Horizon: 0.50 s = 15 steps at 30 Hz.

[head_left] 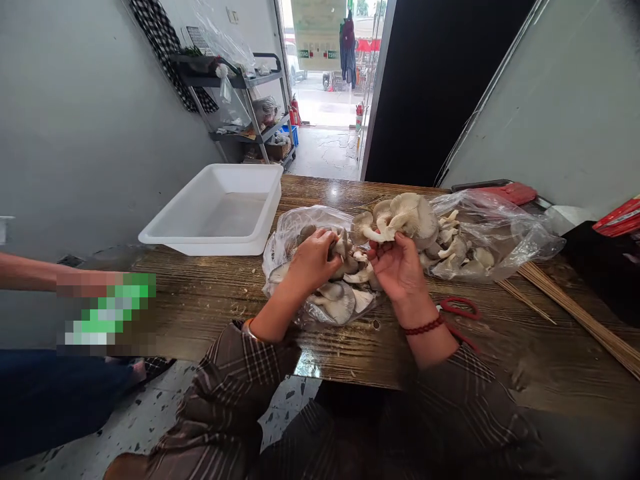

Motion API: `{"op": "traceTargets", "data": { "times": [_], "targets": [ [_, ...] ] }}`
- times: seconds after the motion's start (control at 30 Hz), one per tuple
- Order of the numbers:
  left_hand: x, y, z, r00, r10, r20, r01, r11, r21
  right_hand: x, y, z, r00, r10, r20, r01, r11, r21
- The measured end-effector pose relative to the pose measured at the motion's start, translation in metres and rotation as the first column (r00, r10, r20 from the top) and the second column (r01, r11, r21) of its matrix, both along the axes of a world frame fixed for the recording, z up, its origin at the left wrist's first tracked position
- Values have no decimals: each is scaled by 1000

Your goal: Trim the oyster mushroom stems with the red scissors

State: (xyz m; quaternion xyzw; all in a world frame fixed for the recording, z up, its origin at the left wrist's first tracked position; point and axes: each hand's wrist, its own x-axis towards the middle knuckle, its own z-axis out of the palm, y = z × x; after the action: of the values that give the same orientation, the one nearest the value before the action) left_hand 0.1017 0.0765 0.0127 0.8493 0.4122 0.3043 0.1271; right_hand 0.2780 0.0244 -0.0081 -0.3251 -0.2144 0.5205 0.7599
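- Two hands in use. Right hand (400,270): grip narrow, fingertips pinching the stem base of a mushroom cluster (407,215), caps joined.
- Left hand (311,263): grip narrow, curled on a grey mushroom (341,247); exact contact partly hidden.
- Below: near bag (290,221), opened, holding mushrooms (337,303).
- Right: far bag (525,243), more mushrooms inside. Extent: one cluster lifted, plenty remaining in both bags; crumbs suggest some handling done (judgement).
- Outward, on bench (200,313): red-handled scissors (460,308), sticks (575,310), white tub (267,233).

Grey walls (75,133), dark wooden table (200,293), wheeled shelf cart (245,83), speckled floor (155,400), bright glass doorway (327,93)
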Motion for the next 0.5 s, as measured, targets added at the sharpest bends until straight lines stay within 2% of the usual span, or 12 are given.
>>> {"op": "traceTargets", "data": {
  "times": [0.07, 0.13, 0.3, 0.5],
  "targets": [
    [1, 0, -5, 998, 43, -54, -39, 996, 82, -2, -1, 2, 998, -12, -59, 11, 1000, -21],
    [4, 0, -9, 998, 58, -31, -54, 991, 119, -3, -2, 4, 998, -38, -53, 37, 999, -17],
    [9, -1, -14, 985, -49, 163, 32, 994, 108, -5, -3, 6, 999, -38, 37, 39, 999, -11],
    [11, -9, -10, 969, -135, 208, 93, 975, 202, -11, -6, 6, 990, 17, 140, -20, 1000, 21]
  ]
}}
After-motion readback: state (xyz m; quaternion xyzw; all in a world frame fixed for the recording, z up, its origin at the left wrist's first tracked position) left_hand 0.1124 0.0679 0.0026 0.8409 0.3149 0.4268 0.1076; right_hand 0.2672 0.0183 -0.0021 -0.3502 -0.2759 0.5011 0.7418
